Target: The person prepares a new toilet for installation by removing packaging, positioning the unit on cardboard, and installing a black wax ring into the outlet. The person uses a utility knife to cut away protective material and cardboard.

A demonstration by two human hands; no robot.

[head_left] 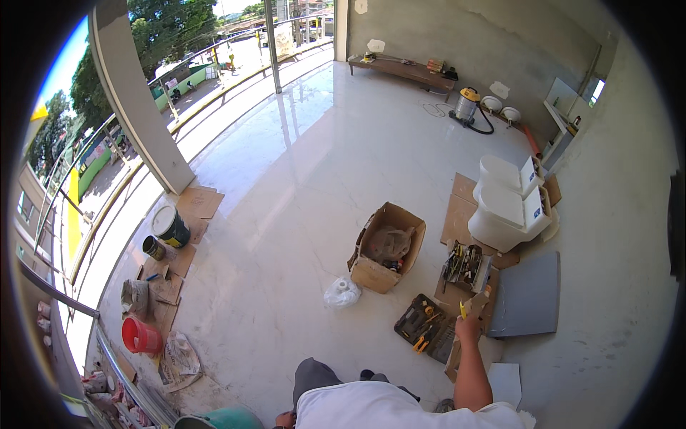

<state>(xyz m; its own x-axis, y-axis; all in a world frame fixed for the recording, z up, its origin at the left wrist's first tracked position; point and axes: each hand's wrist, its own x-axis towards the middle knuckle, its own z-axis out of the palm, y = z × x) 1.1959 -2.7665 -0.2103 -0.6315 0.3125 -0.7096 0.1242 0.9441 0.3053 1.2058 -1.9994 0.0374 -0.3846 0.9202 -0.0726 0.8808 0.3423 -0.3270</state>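
Note:
My right hand [468,329] is stretched forward, closed round a slim yellow tool [463,309] whose exact kind is too small to make out. Beneath and beside that hand lie cardboard pieces [477,306] and an opened dark tool case [409,321] with yellow-and-black tools in it. Just beyond stands a toolbox [481,275] crammed with hand tools. Down at the lower edge, my left hand [286,420] rests low beside my leg, mostly hidden, so its fingers cannot be read.
An open cardboard box [379,275] holds plastic-wrapped items, with a plastic bag [342,292] beside it. White toilets [504,218] and a grey panel [527,297] stand rightward. A red bucket [141,336] and paint pail [170,226] line the left; a vacuum [466,107] stands far back.

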